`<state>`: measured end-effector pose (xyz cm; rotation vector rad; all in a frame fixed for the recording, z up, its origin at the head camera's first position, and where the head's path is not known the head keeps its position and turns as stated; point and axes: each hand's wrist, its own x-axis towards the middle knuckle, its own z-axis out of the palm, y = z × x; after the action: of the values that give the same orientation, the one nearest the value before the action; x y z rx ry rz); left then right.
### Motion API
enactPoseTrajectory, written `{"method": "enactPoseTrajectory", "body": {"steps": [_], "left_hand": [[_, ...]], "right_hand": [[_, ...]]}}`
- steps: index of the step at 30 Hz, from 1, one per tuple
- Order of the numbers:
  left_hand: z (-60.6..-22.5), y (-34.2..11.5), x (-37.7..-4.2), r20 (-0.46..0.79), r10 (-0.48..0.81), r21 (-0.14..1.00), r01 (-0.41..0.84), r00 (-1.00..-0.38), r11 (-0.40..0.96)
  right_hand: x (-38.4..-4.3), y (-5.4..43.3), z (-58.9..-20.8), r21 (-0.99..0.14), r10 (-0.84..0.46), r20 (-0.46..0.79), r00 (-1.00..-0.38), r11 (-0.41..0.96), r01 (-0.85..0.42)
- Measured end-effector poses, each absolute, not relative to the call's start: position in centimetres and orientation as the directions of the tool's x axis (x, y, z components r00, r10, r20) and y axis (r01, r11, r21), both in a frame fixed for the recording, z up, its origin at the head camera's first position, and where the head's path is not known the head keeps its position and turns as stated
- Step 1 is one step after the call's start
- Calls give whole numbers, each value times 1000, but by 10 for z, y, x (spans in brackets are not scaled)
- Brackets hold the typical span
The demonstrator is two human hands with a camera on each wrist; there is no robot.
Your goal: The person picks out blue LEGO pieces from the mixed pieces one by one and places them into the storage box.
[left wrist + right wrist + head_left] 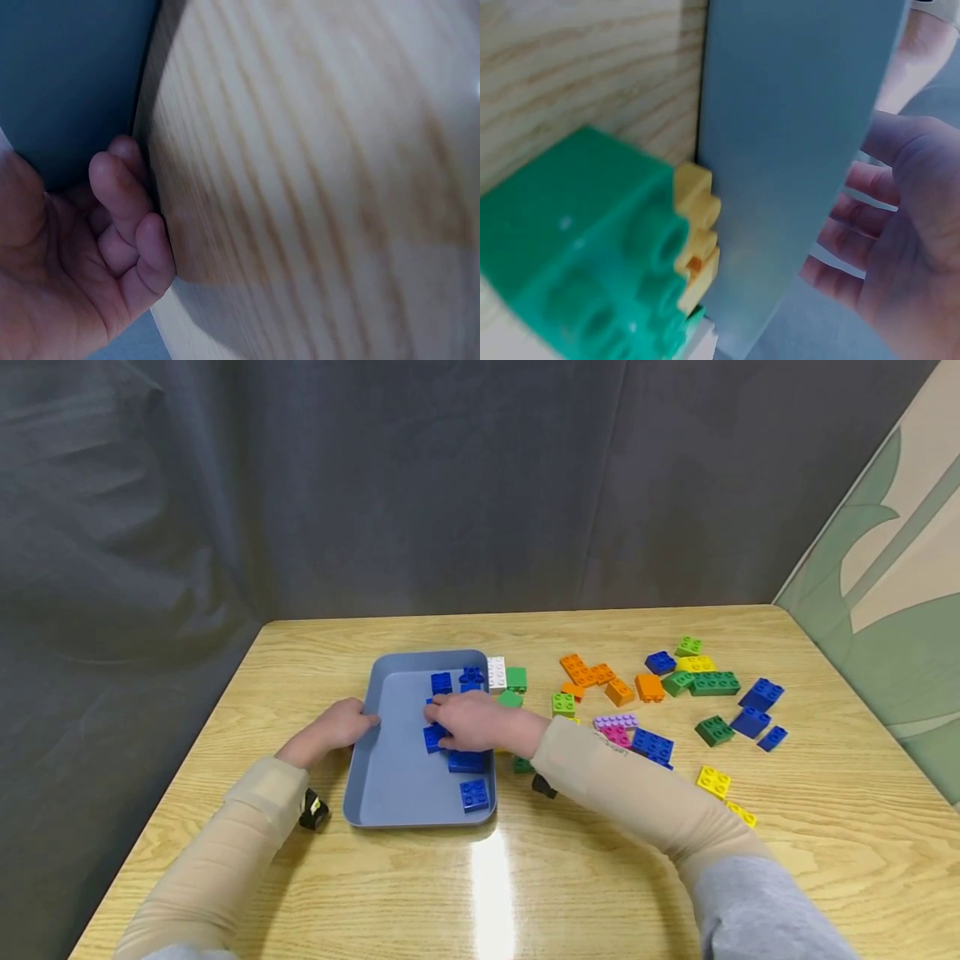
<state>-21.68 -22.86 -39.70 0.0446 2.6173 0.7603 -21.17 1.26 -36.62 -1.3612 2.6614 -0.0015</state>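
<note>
A blue-grey tray [405, 820] lies on the wooden table with several blue bricks along its right side. My left hand [341, 724] grips the tray's left rim, thumb over the edge. In the left wrist view, its bent fingers [120, 187] lie against the outer wall. Inside the tray, my right hand [472, 720] reaches over the blue bricks, close to a blue brick [432, 740]. Its fingers [844, 244] look extended in the right wrist view, partly behind the tray wall. Another blue brick [474, 795] sits in the near right corner.
Right of the tray stand a white brick [497, 674] and a green brick [577, 210]. Farther right, orange bricks [619, 692], a pink brick [616, 737], blue bricks [752, 722] and yellow bricks [713, 782] lie scattered. A dark curtain [450, 485] hangs behind the table.
</note>
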Motion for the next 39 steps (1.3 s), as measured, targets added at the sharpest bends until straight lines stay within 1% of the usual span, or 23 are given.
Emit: {"method": "enactPoseTrajectory", "body": {"steps": [4, 8, 11, 16, 21, 25, 28, 32, 39], "left_hand": [[-398, -229, -217, -382, 139, 518, -88, -914, 851], [-398, -230, -217, -383, 140, 520, -88, -913, 849], [-398, -230, -218, -384, 141, 523, -89, -912, 847], [-398, -230, -218, -384, 150, 533, -86, -911, 842], [-398, -229, -218, -389, 146, 528, -90, -909, 844], [-399, -229, -217, -390, 141, 523, -93, -910, 847], [-399, -229, -217, -389, 138, 525, -97, -911, 845], [-399, -229, -216, -393, 136, 534, -105, -910, 839], [-399, -229, -216, -399, 129, 541, -120, -908, 832]], "right_hand": [[-214, 25, -362, -93, -802, -95, -589, 596, -797], [-216, 42, -352, -151, -783, -77, -617, 621, -769], [-218, 55, -344, -210, -755, -57, -653, 649, -732], [-222, 84, -332, -296, -681, -4, -732, 700, -650], [-226, 115, -322, -344, -619, 47, -784, 727, -594], [-227, 139, -316, -355, -567, 47, -822, 760, -544], [-226, 157, -312, -351, -521, 39, -853, 792, -500], [-221, 182, -310, -330, -478, 20, -878, 826, -457], [-209, 221, -318, -291, -453, -28, -891, 857, -426]]}}
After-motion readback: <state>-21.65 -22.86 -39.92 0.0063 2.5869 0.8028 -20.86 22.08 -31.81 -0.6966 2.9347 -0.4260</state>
